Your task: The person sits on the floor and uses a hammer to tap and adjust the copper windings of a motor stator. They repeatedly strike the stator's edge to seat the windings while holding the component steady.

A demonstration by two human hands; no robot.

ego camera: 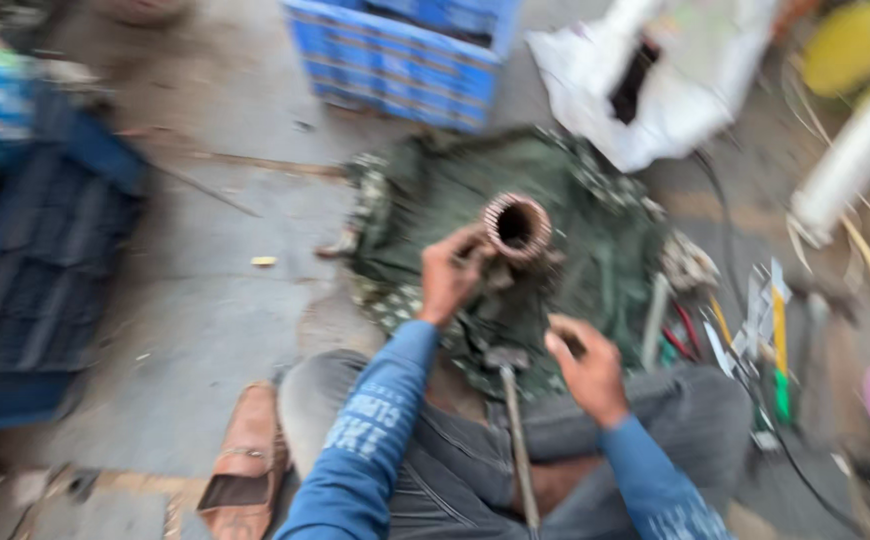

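Note:
The picture is blurred by motion. A round copper-coloured motor core (516, 226) with a hollow middle stands on a dark green cloth (595, 215) spread on the ground. My left hand (449, 274) grips the core's near-left side. My right hand (587, 368) hovers lower right, fingers curled; whether anything small is in it is unclear. A hammer (513, 425) lies between my knees, its head near the cloth's front edge, its handle pointing towards me.
A blue plastic crate (400, 52) stands behind the cloth, a white sack (660, 70) to its right. Dark crates (40, 270) sit at the left. Hand tools (755, 330) and a cable lie scattered at the right. A brown sandal (245, 465) rests by my left knee.

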